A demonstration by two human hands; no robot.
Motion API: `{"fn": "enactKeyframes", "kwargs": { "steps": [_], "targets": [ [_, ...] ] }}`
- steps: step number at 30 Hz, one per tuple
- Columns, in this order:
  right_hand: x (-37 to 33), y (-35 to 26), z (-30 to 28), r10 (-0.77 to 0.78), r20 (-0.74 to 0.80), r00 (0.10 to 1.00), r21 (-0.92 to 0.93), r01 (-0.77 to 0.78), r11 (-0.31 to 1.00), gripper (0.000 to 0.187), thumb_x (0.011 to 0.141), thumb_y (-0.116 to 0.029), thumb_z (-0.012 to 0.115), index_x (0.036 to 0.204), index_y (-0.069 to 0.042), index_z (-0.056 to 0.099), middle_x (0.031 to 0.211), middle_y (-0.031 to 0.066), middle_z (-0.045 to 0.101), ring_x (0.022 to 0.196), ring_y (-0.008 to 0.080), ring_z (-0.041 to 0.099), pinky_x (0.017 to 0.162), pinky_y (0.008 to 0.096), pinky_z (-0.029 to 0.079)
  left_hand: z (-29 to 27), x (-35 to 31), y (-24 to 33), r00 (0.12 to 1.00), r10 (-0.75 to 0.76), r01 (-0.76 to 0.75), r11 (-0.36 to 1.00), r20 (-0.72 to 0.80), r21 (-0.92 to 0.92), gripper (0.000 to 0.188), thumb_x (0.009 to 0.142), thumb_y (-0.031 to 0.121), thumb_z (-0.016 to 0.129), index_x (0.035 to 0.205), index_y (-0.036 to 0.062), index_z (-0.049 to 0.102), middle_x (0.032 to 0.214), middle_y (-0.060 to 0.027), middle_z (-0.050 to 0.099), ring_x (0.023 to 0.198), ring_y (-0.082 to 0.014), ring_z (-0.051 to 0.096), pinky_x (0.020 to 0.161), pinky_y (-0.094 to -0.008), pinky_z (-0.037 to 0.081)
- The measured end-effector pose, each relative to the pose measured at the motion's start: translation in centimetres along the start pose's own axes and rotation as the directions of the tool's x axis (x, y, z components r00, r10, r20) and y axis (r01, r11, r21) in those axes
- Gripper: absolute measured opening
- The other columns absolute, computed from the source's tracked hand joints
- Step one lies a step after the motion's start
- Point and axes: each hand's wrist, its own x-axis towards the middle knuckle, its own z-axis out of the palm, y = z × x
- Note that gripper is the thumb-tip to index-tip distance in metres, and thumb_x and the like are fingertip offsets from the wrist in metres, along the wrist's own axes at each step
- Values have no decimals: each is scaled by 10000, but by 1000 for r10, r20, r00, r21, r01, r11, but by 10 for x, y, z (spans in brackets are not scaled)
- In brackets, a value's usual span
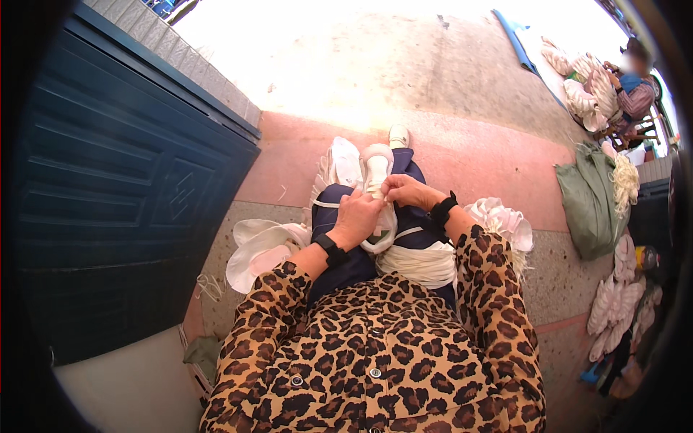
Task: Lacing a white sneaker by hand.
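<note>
A white shoe [377, 157] lies lengthwise between my thighs, its toe pointing away and a green patch showing inside near the heel. My left hand [355, 219] is closed over the shoe's left side, fingertips pinched at the lacing. From the right, my right hand [410, 193] pinches at the same spot, its fingertips close to the left ones. What they grip looks like the white shoelace, though the fingers mostly cover it. A bundle of white laces [422, 264] rests across my right thigh.
White shoe parts lie in a pile [261, 249] by my left leg and another pile [503, 222] by my right. A dark blue door [123, 195] stands at left. On the right are a green sack [593, 206], bundled white pieces [613, 310] and, farther off, a seated person [635, 94].
</note>
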Motion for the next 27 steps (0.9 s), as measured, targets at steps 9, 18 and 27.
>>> {"fn": "enactKeyframes", "kwargs": {
  "steps": [9, 18, 27],
  "targets": [
    [-5, -27, -4, -3, -198, 980, 161, 35, 986, 189, 819, -159, 581, 940, -36, 505, 704, 2, 515, 510, 33, 468, 390, 179, 412, 14, 13, 5, 992, -117, 117, 993, 43, -7, 165, 752, 113, 520, 867, 101, 637, 805, -81, 607, 825, -250, 556, 654, -378, 399],
    [-17, -30, -16, -94, -220, 971, 399, 177, 900, 333, 792, -116, 610, 1069, -26, 449, 760, 5, 548, 481, 29, 442, 364, 167, 391, 9, 35, 8, 877, -238, 197, 970, 418, 140, 192, 726, 82, 521, 888, 62, 623, 816, -109, 607, 804, -263, 572, 628, -399, 483],
    [-16, -4, -1, -11, -221, 975, 134, 42, 990, 351, 802, -89, 571, 1117, 7, 450, 768, 14, 552, 540, 42, 484, 370, 168, 396, 11, 16, -9, 980, 181, -160, 965, -85, 209, 173, 726, 85, 539, 890, 31, 530, 794, -90, 554, 745, -227, 574, 545, -295, 486]
  ]
}}
